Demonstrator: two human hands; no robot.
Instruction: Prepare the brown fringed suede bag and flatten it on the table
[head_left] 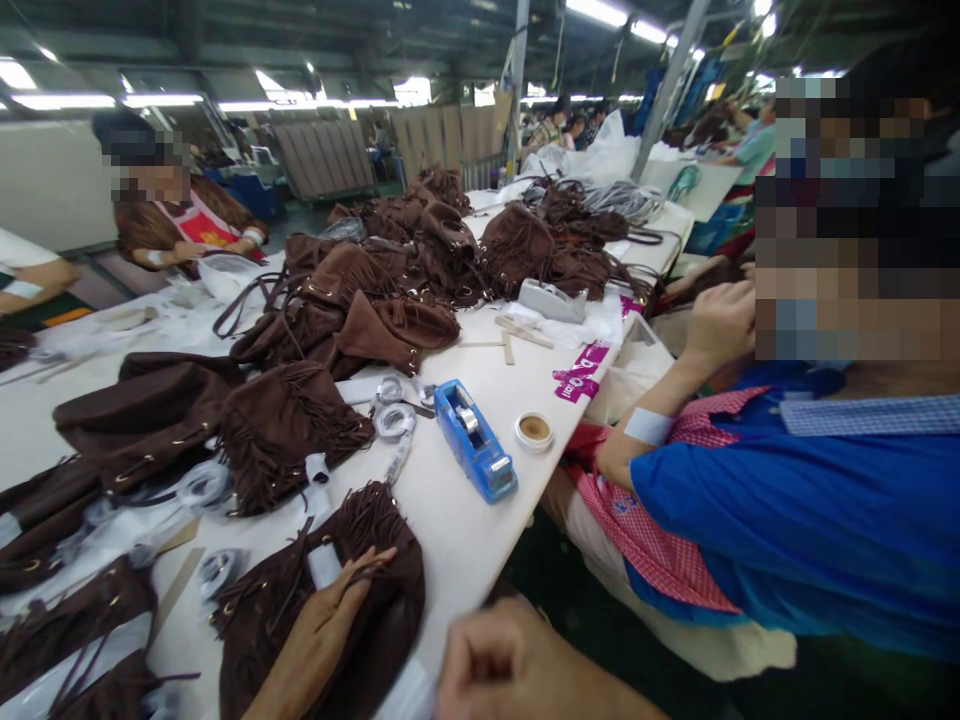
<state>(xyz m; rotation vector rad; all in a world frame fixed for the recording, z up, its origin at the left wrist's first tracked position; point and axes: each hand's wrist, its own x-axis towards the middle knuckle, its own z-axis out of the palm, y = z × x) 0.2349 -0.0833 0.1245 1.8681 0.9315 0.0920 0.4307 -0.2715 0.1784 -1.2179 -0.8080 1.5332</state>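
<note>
My left hand (326,620) lies on a dark brown fringed bag (386,610) at the table's near edge, its fingers stretched out over the fringe. A white strip (324,565) shows on the bag beside these fingers. To the right, my right hand (510,660) is raised at the table's edge, apart from the bag, its fingers curled closed and blurred. Whether anything sits inside them is hidden. Beyond my hands, a blue tape dispenser (472,440) stands on the table, with a small round tub (534,431) of brownish stuff to its right.
More brown bags (139,415) are heaped along the white table (427,530). Clear rolls (217,572), flat sticks (508,346) and a purple-printed wrapper (581,372) lie about. A co-worker in blue (787,510) sits close on the right; another person (187,215) works across the table.
</note>
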